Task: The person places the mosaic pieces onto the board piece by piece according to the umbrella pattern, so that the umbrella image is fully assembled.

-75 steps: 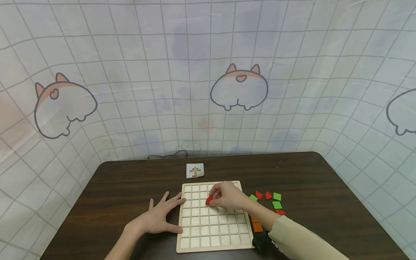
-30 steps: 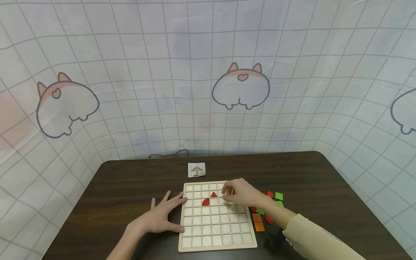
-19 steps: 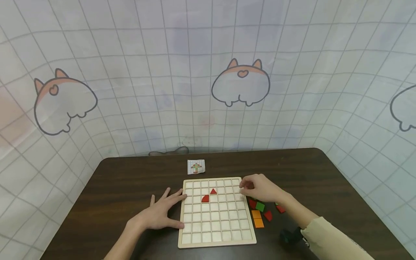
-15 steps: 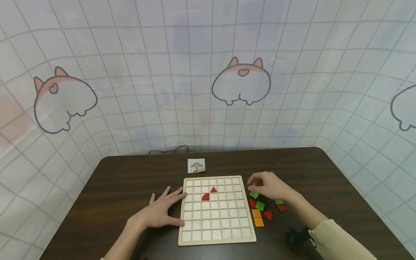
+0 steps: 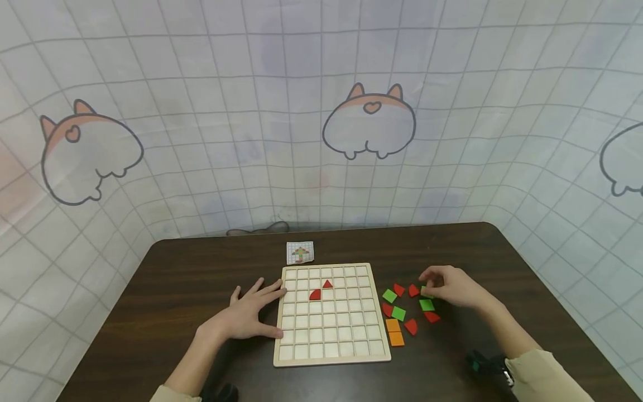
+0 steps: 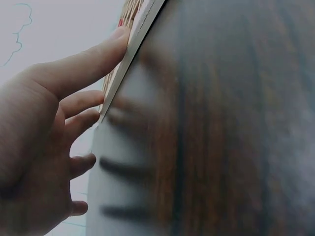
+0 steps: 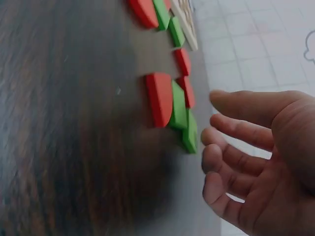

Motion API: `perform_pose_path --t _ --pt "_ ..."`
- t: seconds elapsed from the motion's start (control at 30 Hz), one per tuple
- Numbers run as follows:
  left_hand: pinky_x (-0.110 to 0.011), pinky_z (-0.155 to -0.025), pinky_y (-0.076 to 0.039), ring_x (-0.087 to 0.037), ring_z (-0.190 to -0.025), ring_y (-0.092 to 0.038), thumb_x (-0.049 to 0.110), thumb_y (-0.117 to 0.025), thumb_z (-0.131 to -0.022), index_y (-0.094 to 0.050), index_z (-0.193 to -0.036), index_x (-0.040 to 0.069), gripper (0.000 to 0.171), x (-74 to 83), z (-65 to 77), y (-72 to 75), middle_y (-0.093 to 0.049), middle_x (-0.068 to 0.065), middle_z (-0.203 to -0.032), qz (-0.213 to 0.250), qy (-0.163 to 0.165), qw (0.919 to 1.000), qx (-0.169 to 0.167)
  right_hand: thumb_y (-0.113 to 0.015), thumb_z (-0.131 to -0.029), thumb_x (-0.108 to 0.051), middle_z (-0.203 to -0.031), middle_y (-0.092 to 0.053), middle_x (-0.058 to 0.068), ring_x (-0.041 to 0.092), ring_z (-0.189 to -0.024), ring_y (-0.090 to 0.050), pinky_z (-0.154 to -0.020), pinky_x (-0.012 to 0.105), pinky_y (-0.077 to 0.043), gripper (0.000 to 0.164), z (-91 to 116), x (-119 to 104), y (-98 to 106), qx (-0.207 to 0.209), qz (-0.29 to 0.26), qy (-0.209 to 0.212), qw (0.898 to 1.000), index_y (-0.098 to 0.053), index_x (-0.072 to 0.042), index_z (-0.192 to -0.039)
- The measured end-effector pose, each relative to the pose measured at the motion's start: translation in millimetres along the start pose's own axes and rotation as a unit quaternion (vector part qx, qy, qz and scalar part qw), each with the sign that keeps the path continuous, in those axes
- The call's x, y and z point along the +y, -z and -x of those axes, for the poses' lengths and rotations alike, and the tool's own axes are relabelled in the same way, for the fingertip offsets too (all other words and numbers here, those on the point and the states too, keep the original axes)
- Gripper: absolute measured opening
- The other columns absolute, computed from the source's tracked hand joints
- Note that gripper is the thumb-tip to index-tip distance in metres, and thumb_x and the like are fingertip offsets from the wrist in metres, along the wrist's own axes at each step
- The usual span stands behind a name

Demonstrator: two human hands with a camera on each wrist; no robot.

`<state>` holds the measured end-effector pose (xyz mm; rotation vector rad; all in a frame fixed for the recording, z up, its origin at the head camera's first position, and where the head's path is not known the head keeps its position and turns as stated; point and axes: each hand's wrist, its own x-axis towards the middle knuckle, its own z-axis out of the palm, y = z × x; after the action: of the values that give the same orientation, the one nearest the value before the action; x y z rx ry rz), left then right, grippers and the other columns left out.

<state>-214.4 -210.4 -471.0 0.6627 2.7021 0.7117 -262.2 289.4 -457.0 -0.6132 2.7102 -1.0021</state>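
In the head view, a pale wooden grid board [image 5: 305, 336] lies on the dark table. On it are a red triangle tile [image 5: 327, 285] and a red quarter-round tile [image 5: 315, 295]. My left hand [image 5: 243, 316] spreads its fingers, thumb and fingertips touching the board's left edge. My right hand [image 5: 459, 286] hovers over a green square tile [image 5: 425, 292], partly covering it. The right wrist view has this hand [image 7: 261, 157] with loosely bent fingers, nothing between them, just apart from the green tile [image 7: 190, 132]. A red tile [image 7: 160, 100] lies nearby.
Right of the board lie several loose tiles: green squares [image 5: 389, 296], red quarter-rounds [image 5: 411, 326] and two orange squares [image 5: 396, 339]. A small printed pattern card [image 5: 300, 253] lies behind the board. A grid-patterned cloth [image 5: 281, 184] hangs behind the table.
The red quarter-round was pinched by my right hand and now lies on the board. That hand has moved right, off the board and over the loose tiles. My left hand stays at the edge.
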Motion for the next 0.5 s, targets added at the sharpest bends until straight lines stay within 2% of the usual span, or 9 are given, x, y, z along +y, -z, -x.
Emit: perform_pose_path --t 0.27,0.5 --pt "-0.082 -0.107 0.001 -0.043 -0.154 -0.008 0.057 -0.080 -0.084 -0.042 -0.159 0.019 0.093 -3.8 -8.9 0.3 -0.025 -0.008 -0.168 0.011 0.011 0.9999 0.003 -0.080 -0.088 -0.014 -0.092 -0.059 0.003 0.017 -0.075 -0.052 -0.063 0.033 -0.044 0.033 2.9 10.3 3.1 -0.008 0.020 -0.005 1.000 -0.069 -0.001 -0.115" --pt "-0.082 -0.107 0.000 -0.043 -0.154 -0.008 0.057 -0.080 -0.084 -0.042 -0.159 0.019 0.092 -3.7 -7.5 1.5 -0.025 -0.009 -0.168 0.010 0.016 0.9998 0.001 -0.082 -0.085 -0.008 -0.099 -0.060 0.009 0.019 -0.072 -0.053 -0.061 0.035 -0.046 0.035 5.9 16.3 5.5 -0.002 0.017 -0.014 1.000 -0.069 0.001 -0.115"
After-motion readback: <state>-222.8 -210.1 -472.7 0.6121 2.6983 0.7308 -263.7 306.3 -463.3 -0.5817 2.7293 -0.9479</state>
